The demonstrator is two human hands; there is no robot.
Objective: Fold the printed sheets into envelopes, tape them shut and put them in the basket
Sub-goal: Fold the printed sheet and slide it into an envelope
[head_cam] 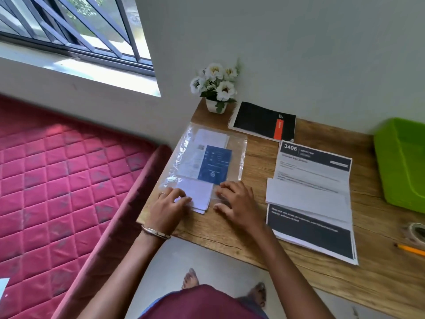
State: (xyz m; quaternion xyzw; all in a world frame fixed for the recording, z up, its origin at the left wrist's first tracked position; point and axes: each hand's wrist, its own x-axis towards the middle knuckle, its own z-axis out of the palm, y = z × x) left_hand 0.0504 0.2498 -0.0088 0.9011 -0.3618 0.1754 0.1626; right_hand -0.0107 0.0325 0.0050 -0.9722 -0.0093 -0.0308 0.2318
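Head view, looking down on a wooden table (257, 171) pushed into a wall corner. At the far right edge, a green basket (401, 164), partly cut off by the frame; no contents visible in the part shown. At the table's left end, a clear plastic sleeve (238, 143) lying flat, holding white papers and a blue printed card (215, 165). Near its front end, a small folded white sheet (197, 196) sticking out toward the table's near edge. Left hand (171, 207) pressing on that sheet, fingers slightly bent and spread. Right hand (236, 203) resting flat on the sleeve's near right corner, fingers apart and relaxed. Just right of the hands, a stack of printed sheets (310, 199) with dark header bands, one sheet folded across its middle, lower corner near the table's front edge. Bare wood between stack and basket. Behind, a black spiral notebook (262, 120) and a potted white flower (215, 86) against the wall. At the right edge, a tape roll (417, 231) and a yellow pencil (411, 249). Left of the table, a red quilted mattress (57, 180).
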